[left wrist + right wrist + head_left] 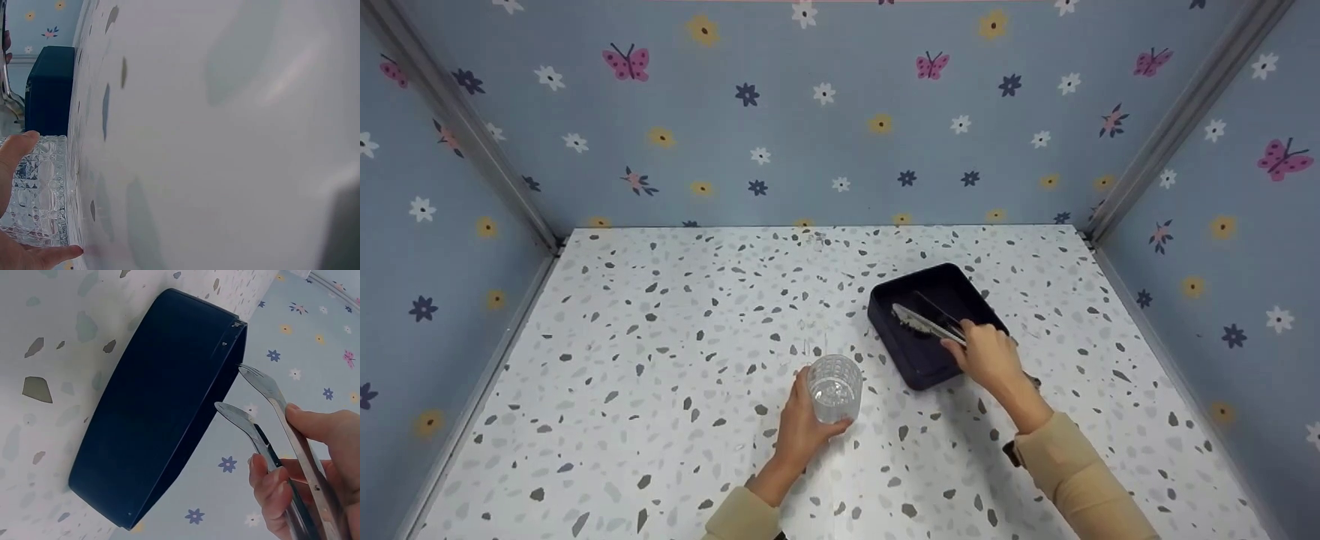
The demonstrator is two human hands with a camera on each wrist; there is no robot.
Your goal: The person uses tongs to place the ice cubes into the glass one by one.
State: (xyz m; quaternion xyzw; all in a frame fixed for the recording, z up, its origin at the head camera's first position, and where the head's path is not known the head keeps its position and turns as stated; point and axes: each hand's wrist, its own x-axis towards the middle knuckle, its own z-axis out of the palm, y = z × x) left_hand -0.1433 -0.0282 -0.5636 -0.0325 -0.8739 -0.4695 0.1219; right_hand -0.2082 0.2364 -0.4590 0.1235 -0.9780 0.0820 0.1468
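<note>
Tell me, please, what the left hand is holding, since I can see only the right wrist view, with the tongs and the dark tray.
Observer: The left hand is holding a clear glass.
Operator: Thank you; could you say where that is relative to the tray?
Observer: In the head view, it is to the left of the tray and nearer the person, with a gap between them.
Operator: And would you say its sides are plain or patterned?
Observer: Patterned; the left wrist view shows a faceted design across its side.
</note>
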